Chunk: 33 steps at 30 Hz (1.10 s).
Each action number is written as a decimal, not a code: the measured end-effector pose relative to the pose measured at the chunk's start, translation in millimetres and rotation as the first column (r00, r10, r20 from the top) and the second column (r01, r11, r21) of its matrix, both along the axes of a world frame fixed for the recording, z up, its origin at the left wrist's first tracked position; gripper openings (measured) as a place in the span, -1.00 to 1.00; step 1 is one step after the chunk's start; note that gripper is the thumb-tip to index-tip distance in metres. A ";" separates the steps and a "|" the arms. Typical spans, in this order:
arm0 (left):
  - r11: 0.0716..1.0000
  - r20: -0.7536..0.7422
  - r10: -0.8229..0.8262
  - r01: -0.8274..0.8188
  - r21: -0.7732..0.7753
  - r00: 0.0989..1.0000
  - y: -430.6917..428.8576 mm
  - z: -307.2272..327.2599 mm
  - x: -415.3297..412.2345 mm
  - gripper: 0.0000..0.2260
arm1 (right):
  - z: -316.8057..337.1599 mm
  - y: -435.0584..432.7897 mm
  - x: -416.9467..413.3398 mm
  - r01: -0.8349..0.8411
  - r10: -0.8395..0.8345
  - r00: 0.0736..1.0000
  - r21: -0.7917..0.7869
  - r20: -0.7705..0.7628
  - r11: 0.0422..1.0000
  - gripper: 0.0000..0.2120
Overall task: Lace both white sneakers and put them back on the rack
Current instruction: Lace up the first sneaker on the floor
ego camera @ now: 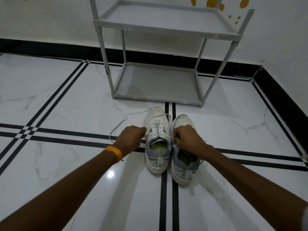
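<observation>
White marble floor (66, 100) with black stripes; a grey rack (158, 80) stands against the wall. Both sneakers (158, 147) sit side by side before it. My left hand (131, 139) is fisted around one lace end (116, 129), my right hand (186, 139) pinches the other, covering the right sneaker's eyelets.

The two sneakers (170, 144) are white with grey collars and green insoles, laced in a white lace (116, 129). The floor (66, 97) is white marble-veined tile crossed by black double stripes. The rack (158, 80) is grey. An orange band (114, 153) circles the left wrist.
</observation>
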<state>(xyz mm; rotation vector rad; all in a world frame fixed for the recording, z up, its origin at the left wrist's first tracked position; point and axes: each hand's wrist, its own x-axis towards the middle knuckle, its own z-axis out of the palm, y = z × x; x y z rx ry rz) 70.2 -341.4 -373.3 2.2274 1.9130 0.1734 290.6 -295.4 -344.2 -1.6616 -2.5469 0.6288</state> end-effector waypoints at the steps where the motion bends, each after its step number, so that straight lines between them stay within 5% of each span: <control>1: 1.000 -0.004 -0.009 0.009 0.005 1.000 -1.6 0.3 1.6 -0.87 | 2.6 0.5 -0.6 -0.005 0.005 1.000 -0.028 0.008 1.000 -0.82; 5: 0.999 0.101 0.041 -0.041 -0.003 0.994 -7.0 -5.4 -1.0 -0.95 | 22.3 2.9 1.2 -0.004 -0.065 0.960 -0.248 -0.272 0.969 -0.81; 9: 0.995 0.224 0.105 -0.102 -0.026 0.969 -6.7 -9.8 -3.8 -0.95 | 22.7 7.8 -3.8 -0.065 -0.389 0.676 -0.576 -0.626 0.815 -0.78; 13: 0.989 0.285 0.135 -0.113 -0.093 0.949 -4.2 -5.6 -6.2 -0.91 | 6.8 3.8 -20.1 -0.137 -0.568 0.474 -0.694 -0.673 0.707 -0.76; 17: 0.965 0.390 0.213 -0.131 -0.226 0.896 0.9 5.9 -12.5 -0.81 | -1.8 -0.2 -28.8 -0.111 -0.583 0.418 -0.676 -0.697 0.728 -0.76; 23: 0.894 0.767 0.421 -0.078 -0.441 0.484 3.1 27.0 -4.9 -0.82 | -8.7 -2.0 -33.4 0.076 -0.513 0.489 -0.552 -0.705 0.830 -0.71; 27: 0.885 0.885 0.465 0.001 -0.465 0.009 -1.0 21.0 10.3 -0.71 | -13.0 -0.7 -34.8 0.113 -0.457 0.543 -0.478 -0.704 0.871 -0.70; 28: 0.892 0.892 0.452 -0.012 -0.452 -0.034 -0.3 18.7 13.2 -0.70 | -13.8 -0.3 -35.7 0.119 -0.437 0.563 -0.454 -0.702 0.883 -0.70; 30: 0.923 0.923 0.380 -0.086 -0.375 0.063 2.8 12.1 18.4 -0.75 | -14.8 0.3 -36.1 0.120 -0.398 0.596 -0.413 -0.697 0.903 -0.71; 33: 0.971 0.914 0.207 -0.187 -0.148 0.350 5.6 4.1 23.2 -0.81 | -13.2 2.2 -33.0 0.035 -0.353 0.595 -0.416 -0.722 0.909 -0.71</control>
